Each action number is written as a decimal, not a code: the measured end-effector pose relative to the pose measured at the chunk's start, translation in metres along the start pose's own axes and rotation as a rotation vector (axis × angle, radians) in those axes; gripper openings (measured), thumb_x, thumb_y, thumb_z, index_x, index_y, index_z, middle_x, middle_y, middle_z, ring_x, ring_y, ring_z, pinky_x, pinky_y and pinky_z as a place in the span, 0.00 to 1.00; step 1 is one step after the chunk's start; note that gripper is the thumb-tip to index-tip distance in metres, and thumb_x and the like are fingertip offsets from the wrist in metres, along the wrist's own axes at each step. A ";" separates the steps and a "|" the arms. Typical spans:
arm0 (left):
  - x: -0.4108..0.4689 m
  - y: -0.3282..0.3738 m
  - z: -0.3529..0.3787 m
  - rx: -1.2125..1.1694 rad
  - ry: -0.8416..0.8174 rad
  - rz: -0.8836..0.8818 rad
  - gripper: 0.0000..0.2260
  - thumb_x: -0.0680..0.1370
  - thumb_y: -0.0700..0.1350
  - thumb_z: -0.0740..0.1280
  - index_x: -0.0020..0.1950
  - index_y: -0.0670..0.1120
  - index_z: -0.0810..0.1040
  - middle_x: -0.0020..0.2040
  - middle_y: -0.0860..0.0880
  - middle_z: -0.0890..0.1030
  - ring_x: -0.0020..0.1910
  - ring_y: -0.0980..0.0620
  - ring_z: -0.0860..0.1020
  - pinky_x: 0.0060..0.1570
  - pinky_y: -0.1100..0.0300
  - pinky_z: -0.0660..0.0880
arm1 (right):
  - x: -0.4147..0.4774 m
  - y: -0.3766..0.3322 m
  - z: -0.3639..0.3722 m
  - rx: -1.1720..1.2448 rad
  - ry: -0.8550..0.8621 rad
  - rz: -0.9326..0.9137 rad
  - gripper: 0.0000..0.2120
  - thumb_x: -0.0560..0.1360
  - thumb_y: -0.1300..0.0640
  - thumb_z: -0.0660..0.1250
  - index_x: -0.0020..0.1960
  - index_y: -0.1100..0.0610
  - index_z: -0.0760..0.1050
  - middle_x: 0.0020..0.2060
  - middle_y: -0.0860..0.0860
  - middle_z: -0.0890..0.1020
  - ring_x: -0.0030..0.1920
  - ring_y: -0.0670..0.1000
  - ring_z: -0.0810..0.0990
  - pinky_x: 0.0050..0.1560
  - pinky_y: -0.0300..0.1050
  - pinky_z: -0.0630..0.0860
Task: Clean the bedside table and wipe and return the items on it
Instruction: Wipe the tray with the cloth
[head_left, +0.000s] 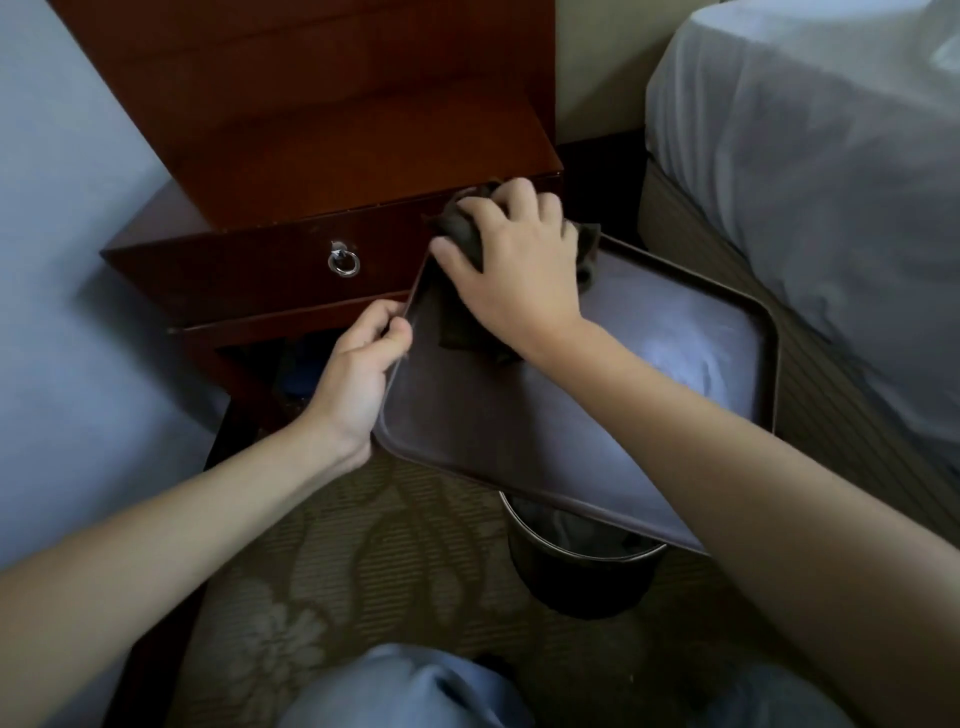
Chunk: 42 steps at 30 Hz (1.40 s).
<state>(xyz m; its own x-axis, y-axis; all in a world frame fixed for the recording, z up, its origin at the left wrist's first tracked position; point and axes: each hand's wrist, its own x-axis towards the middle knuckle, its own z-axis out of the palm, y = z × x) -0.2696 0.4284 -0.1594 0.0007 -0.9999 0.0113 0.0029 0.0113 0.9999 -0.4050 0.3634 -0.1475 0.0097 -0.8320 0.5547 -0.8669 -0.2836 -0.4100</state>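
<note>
A dark brown rectangular tray (597, 415) is held in the air in front of the bedside table (322, 171), above the floor. My left hand (358, 374) grips the tray's left rim. My right hand (514, 265) presses a crumpled dark cloth (460, 234) onto the tray's far left corner. The table is dark red wood with a bare top and a drawer with a ring pull (344, 260). Part of the cloth is hidden under my palm.
A dark waste bin (582, 566) with a metal rim stands on the patterned carpet under the tray's near edge. Beds with pale sheets flank the table, left (67, 260) and right (831, 171). My knees show at the bottom.
</note>
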 end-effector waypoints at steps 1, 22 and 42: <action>0.003 0.004 0.000 -0.039 0.014 0.005 0.11 0.81 0.41 0.54 0.45 0.47 0.74 0.35 0.51 0.81 0.35 0.55 0.80 0.35 0.63 0.77 | -0.001 -0.004 -0.002 0.029 0.007 -0.048 0.22 0.76 0.40 0.56 0.63 0.50 0.73 0.58 0.53 0.72 0.59 0.58 0.67 0.58 0.55 0.64; 0.018 0.048 -0.054 0.155 0.068 0.344 0.12 0.79 0.41 0.55 0.45 0.52 0.76 0.43 0.55 0.81 0.45 0.54 0.79 0.51 0.54 0.76 | -0.077 0.142 -0.024 -0.286 -0.012 -0.576 0.15 0.73 0.48 0.60 0.60 0.46 0.69 0.50 0.54 0.69 0.47 0.58 0.68 0.44 0.51 0.69; 0.011 0.023 -0.041 0.035 0.104 0.087 0.11 0.81 0.40 0.54 0.42 0.47 0.72 0.32 0.54 0.79 0.30 0.57 0.78 0.31 0.66 0.75 | -0.025 0.089 -0.042 0.155 0.265 0.096 0.11 0.75 0.58 0.62 0.55 0.54 0.76 0.50 0.59 0.72 0.52 0.61 0.71 0.53 0.52 0.68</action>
<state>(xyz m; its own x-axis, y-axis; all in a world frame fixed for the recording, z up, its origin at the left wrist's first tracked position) -0.2281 0.4175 -0.1367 0.1030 -0.9897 0.0996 -0.0366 0.0963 0.9947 -0.5035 0.3786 -0.1672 -0.2157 -0.7112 0.6691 -0.7710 -0.2964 -0.5636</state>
